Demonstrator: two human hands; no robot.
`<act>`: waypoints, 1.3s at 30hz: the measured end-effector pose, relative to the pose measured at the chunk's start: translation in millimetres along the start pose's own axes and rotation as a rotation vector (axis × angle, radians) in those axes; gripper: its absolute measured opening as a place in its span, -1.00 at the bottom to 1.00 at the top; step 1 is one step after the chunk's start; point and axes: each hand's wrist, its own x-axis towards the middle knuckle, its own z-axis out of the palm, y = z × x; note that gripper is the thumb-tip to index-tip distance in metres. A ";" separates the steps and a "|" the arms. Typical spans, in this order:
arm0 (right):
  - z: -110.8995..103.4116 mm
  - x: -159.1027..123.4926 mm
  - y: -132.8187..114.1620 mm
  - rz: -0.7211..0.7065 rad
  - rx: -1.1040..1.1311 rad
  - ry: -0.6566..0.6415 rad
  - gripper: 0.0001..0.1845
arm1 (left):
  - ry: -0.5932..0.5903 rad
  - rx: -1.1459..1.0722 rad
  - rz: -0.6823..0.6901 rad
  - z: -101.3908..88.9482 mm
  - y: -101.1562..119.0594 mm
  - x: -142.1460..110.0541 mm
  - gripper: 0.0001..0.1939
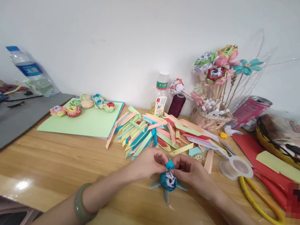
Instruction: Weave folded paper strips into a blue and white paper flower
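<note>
Left hand [148, 164] and right hand [194, 172] both pinched closed on the top of the blue-and-white paper flower [170, 182]; I hold it over the near side of the worktop [61, 164], just in front of the folded paper strips [148, 132]. White spool [236, 167] sits right of my hands.

Two bottles [32, 71]: one upper left, one upper centre. One blue-and-white flower [168, 180], lower centre. At least seven small paper flowers [73, 111] on one green sheet [77, 125], left of centre. Strips [148, 132] mid-frame, dozens, overlapping, exact count unclear. Two spools: one maroon [177, 105], one white [236, 167]. One basket [209, 121], one pink can [250, 110], right side.
</note>
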 end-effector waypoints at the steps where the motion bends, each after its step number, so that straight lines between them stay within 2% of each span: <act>1: 0.4 -0.2 -0.2 -0.005 -0.010 0.005 -0.84 | 0.006 0.006 0.003 0.4 0.3 -0.1 -0.87; 8: 1.8 -2.4 2.8 -0.056 -0.093 0.045 -0.86 | 0.047 0.087 0.034 1.7 1.9 -1.2 -0.89; 16: -0.6 -2.9 2.3 -0.113 -0.171 0.005 -0.89 | 0.033 0.140 0.055 0.6 0.1 -3.0 -0.88; 21: -1.1 -7.1 -3.8 -0.166 -0.302 0.047 -0.91 | 0.021 0.134 0.080 0.6 -0.9 -1.3 -0.92; 27: -1.4 -7.1 -7.4 -0.208 -0.294 0.095 -0.93 | 0.031 0.083 0.058 0.3 0.5 -2.3 -0.95; 30: -1.5 -6.7 -8.8 -0.228 -0.343 0.137 -0.91 | 0.051 0.088 0.094 -0.1 2.3 -3.8 -0.93; 33: -2.5 -8.9 -8.5 -0.300 -0.432 0.143 -0.89 | 0.063 0.037 0.118 -1.0 5.2 -5.4 -0.79; 36: -4.6 -12.1 -5.1 -0.410 -0.555 0.167 -0.88 | 0.062 -0.096 0.072 -2.1 7.3 -6.5 -0.59; 39: -6.1 -13.2 -0.4 -0.588 -0.704 0.248 -0.89 | 0.060 -0.180 0.058 -2.6 6.9 -6.4 -0.64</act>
